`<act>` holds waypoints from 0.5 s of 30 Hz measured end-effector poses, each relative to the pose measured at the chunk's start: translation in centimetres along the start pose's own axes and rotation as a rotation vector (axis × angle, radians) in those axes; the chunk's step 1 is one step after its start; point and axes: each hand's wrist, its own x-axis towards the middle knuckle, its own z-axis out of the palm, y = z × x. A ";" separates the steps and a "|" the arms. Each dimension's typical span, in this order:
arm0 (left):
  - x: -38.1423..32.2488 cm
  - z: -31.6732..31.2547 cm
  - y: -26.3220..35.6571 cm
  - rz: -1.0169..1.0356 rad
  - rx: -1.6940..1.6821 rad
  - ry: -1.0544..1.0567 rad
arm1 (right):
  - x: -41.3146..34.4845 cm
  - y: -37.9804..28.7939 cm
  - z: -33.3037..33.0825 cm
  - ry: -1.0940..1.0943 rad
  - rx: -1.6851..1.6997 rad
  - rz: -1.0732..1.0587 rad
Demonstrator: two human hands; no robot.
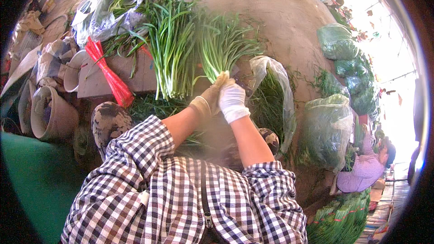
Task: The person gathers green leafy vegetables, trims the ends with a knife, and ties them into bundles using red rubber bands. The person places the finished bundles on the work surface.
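Observation:
My left hand wears a pale tan glove, and my right hand a white knit one. Together, side by side, they close around the lower end of a bunch of long green leafy stalks, perhaps garlic chives. The leaves fan out away from me; the cut ends are hidden by the gloves. Just left lies a larger pile of similar stalks, pale ends towards me, on a low board. Across the board's left part rests a bundle of red plastic ties. A dark object beside my right hand is mostly hidden.
By my right knee an open clear plastic bag holds green trimmings. Filled bags stand farther right, near a person in a checked shirt and tied green bundles. To the left are a white bucket and a crumpled plastic bag.

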 end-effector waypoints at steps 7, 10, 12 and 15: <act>-2.5 -2.4 1.6 0.025 0.089 0.316 | -4.1 2.5 -0.7 -0.051 0.425 -0.250; -2.8 -1.6 1.7 0.006 0.139 0.366 | -4.1 4.1 0.2 -0.051 0.996 0.182; -2.7 -1.3 1.4 -0.007 0.112 0.374 | -3.8 4.7 1.3 -0.249 1.119 0.341; -2.4 -1.7 1.2 -0.072 0.080 0.340 | -3.5 4.1 3.6 -0.326 1.081 0.286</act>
